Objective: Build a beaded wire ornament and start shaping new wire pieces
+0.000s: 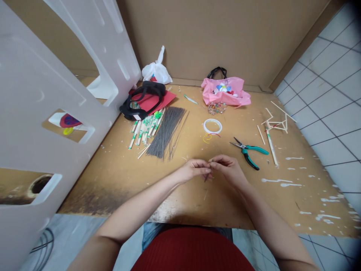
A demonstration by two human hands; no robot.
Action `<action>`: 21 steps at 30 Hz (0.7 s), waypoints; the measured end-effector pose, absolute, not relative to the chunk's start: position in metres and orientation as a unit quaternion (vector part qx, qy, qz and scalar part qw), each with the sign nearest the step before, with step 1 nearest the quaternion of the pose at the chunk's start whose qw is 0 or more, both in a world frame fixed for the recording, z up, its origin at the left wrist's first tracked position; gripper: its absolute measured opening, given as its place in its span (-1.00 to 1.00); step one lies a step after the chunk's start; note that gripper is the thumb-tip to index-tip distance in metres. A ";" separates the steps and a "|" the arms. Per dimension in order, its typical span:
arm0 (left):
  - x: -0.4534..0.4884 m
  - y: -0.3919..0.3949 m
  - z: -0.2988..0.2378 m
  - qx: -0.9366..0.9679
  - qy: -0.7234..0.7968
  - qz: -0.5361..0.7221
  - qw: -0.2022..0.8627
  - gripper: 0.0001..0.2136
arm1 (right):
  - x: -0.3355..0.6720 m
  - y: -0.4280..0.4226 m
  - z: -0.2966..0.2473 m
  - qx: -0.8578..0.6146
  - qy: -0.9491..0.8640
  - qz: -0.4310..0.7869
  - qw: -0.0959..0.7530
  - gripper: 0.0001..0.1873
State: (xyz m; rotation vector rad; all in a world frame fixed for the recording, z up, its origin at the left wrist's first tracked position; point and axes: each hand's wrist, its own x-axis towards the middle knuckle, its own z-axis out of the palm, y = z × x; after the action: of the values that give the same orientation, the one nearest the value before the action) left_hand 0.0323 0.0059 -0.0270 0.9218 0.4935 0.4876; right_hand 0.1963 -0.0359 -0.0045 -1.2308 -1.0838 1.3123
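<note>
My left hand [195, 169] and my right hand [228, 168] meet fingertip to fingertip over the middle of the wooden table [113, 177]. Both are pinched on a thin dark wire [208, 174] that hangs down a little between them. A bundle of the same grey wires [166, 131] lies fanned out beyond my left hand. Teal-handled pliers [249, 151] lie just past my right hand, and a small white tape roll [213, 126] sits farther back.
Wrapped chopsticks [145, 128] lie by the wires, next to a black headset [142, 99] on red paper. A pink bag [225, 92] and white bag [156, 71] stand at the back. A stick frame [275, 122] lies right. A white panel [56, 94] blocks the left.
</note>
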 end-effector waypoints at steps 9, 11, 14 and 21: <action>0.034 0.004 -0.027 0.421 0.210 0.231 0.852 -0.68 | 0.199 -0.035 -0.010 -0.463 -0.417 0.572 0.534 -0.90; 0.035 0.004 -0.028 0.420 0.201 0.236 0.853 -0.70 | 0.199 -0.034 -0.011 -0.454 -0.414 0.577 0.539 -0.91; 0.035 0.003 -0.029 0.423 0.199 0.241 0.850 -0.71 | 0.200 -0.034 -0.012 -0.453 -0.412 0.581 0.536 -0.92; 0.031 0.005 -0.029 0.416 0.215 0.216 0.857 -0.69 | 0.202 -0.032 -0.016 -0.457 -0.428 0.579 0.522 -0.91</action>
State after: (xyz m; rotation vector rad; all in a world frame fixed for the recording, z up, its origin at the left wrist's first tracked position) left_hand 0.0313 0.0045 -0.0286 0.8732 0.4511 0.4545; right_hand 0.2016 -0.0315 -0.0165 -1.0949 -1.0243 1.3875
